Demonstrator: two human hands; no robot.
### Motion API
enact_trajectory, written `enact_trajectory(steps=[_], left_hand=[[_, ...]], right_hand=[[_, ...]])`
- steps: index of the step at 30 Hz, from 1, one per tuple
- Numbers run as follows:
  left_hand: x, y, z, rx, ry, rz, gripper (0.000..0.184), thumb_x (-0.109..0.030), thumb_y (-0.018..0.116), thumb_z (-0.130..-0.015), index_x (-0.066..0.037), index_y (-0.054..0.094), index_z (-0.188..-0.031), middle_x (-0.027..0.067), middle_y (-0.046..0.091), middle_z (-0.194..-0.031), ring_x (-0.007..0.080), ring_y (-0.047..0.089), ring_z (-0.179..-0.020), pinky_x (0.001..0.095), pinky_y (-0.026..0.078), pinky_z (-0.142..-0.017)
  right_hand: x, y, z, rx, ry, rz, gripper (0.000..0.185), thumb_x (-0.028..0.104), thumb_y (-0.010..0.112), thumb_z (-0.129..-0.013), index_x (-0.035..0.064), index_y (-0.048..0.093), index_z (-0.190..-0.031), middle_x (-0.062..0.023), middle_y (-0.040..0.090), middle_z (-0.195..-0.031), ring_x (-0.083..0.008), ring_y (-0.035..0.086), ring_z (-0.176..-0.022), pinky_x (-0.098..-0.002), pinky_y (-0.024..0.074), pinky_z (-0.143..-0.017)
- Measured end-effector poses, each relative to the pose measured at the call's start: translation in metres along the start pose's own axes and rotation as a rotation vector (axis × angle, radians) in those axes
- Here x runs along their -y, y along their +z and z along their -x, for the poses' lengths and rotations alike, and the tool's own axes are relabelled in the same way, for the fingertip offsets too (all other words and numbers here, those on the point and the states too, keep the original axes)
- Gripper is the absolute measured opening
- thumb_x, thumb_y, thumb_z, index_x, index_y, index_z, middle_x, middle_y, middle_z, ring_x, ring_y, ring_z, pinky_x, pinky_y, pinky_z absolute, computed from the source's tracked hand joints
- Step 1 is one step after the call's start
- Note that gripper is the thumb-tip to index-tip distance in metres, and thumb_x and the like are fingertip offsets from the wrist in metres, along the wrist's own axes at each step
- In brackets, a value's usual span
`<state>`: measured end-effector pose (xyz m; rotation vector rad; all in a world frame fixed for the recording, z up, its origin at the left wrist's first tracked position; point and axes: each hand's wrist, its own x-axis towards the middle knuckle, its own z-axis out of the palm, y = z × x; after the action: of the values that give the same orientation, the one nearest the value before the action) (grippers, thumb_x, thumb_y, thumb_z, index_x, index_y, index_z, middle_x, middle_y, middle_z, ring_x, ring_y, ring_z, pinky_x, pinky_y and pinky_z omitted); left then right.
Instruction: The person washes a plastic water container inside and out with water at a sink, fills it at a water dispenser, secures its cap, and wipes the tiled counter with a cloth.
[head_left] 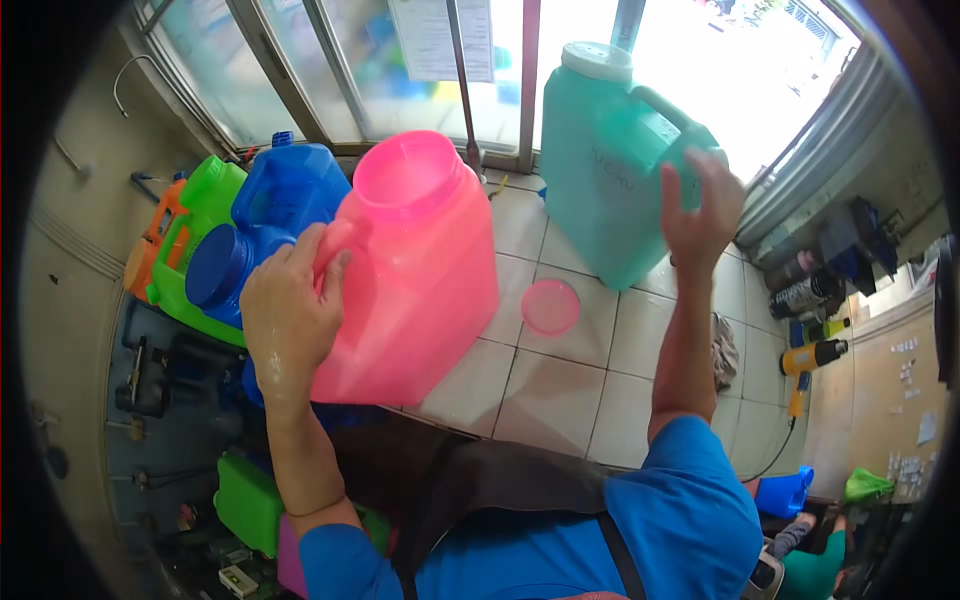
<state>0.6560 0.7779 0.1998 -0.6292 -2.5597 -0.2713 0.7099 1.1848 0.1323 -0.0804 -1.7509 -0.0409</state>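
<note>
Pink jug, handle in left hand; teal jug beyond right hand.

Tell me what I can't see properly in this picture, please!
All in the head view:
1. Inside bottom of the big pink plastic jug: its walls hide it.
2. Palm of the left hand: its back covers it.
3. Print on the rectangular white paper sheet: too small.
4. Whether the right hand touches the big teal plastic jug: they overlap.
</note>
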Motion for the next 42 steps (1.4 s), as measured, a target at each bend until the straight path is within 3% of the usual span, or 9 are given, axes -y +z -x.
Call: enact_trajectory(steps=[5,8,12,15,19,23,27,33,42], left_hand=[[0.008,0.007,0.002,-0.068,0.050,0.017,0.031,-0.028,0.066,-0.091,-0.008,0.066,-0.114,0.0165,0.065,-0.082,0.0367,0.064,-0.079,0.0462,0.049,-0.068],[0.013,0.007,0.000,-0.048,0.064,0.041,0.032,-0.029,0.066,-0.091,-0.008,0.067,-0.114,0.0167,0.066,-0.082,0.0357,0.065,-0.079,0.0459,0.050,-0.068],[0.022,0.004,0.004,-0.010,0.171,0.136,0.035,-0.032,0.067,-0.089,-0.007,0.068,-0.113,0.0163,0.066,-0.081,0.0351,0.065,-0.077,0.0456,0.050,-0.068],[0.025,-0.005,0.002,0.043,0.236,0.232,0.035,-0.033,0.068,-0.088,-0.007,0.070,-0.111,0.0158,0.067,-0.081,0.0345,0.065,-0.076,0.0447,0.051,-0.069],[0.026,-0.009,0.005,0.110,0.325,0.379,0.034,-0.033,0.069,-0.086,-0.008,0.072,-0.109,0.0153,0.068,-0.082,0.0338,0.066,-0.074,0.0434,0.051,-0.069],[0.027,-0.008,0.004,0.103,0.360,0.409,0.034,-0.033,0.070,-0.086,-0.009,0.073,-0.109,0.0155,0.068,-0.081,0.0344,0.065,-0.073,0.0438,0.051,-0.068],[0.024,-0.011,0.004,0.150,0.369,0.414,0.033,-0.032,0.070,-0.085,-0.009,0.073,-0.110,0.0162,0.070,-0.087,0.0349,0.067,-0.077,0.0436,0.052,-0.069],[0.024,-0.013,0.005,0.149,0.361,0.437,0.034,-0.030,0.069,-0.086,-0.007,0.072,-0.111,0.0178,0.071,-0.096,0.0362,0.068,-0.083,0.0411,0.053,-0.073],[0.006,-0.033,0.035,0.167,0.144,0.289,0.034,-0.031,0.069,-0.088,-0.009,0.069,-0.114,0.0181,0.070,-0.098,0.0378,0.067,-0.088,0.0417,0.053,-0.075]], right_hand=[[0.000,-0.002,-0.012,-0.018,-0.075,0.003,0.029,0.022,0.082,-0.078,0.0090,0.069,-0.100,-0.0096,0.068,-0.097,-0.0301,0.064,-0.095,-0.0412,0.0503,-0.085],[0.055,0.021,0.075,0.468,0.020,-0.379,0.025,0.017,0.077,-0.081,0.0056,0.068,-0.101,-0.0119,0.068,-0.105,-0.0329,0.064,-0.101,-0.0429,0.0508,-0.088],[0.086,0.046,0.237,1.238,0.186,0.144,0.069,0.045,0.077,-0.077,0.0038,0.058,-0.130,-0.0224,0.050,-0.138,-0.0383,0.045,-0.131,-0.0503,0.0406,-0.107],[0.120,0.008,0.181,1.425,0.536,-0.008,0.082,0.044,0.083,-0.068,0.0022,0.053,-0.132,-0.0226,0.052,-0.137,-0.0401,0.051,-0.126,-0.0490,0.0448,-0.103],[0.074,-0.010,0.246,1.301,0.692,-0.120,0.095,0.039,0.089,-0.062,0.0021,0.047,-0.139,-0.0212,0.060,-0.125,-0.0376,0.061,-0.112,-0.0454,0.0508,-0.093],[0.057,-0.054,0.170,0.856,0.901,-0.314,0.059,0.028,0.088,-0.069,0.0048,0.063,-0.117,-0.0150,0.067,-0.102,-0.0296,0.065,-0.096,-0.0392,0.0534,-0.082],[0.093,-0.088,0.015,0.212,0.265,-0.311,0.038,0.023,0.081,-0.081,0.0045,0.068,-0.112,-0.0115,0.071,-0.102,-0.0251,0.066,-0.099,-0.0366,0.0522,-0.083],[0.164,-0.061,-0.042,0.534,-0.328,-0.475,0.073,0.055,0.084,-0.065,0.0072,0.067,-0.118,-0.0094,0.061,-0.130,-0.0293,0.058,-0.116,-0.0429,0.0484,-0.095],[0.110,-0.040,-0.062,0.652,-0.161,-0.717,0.066,0.048,0.079,-0.076,0.0069,0.063,-0.124,-0.0141,0.059,-0.132,-0.0332,0.052,-0.126,-0.0438,0.0435,-0.105]])
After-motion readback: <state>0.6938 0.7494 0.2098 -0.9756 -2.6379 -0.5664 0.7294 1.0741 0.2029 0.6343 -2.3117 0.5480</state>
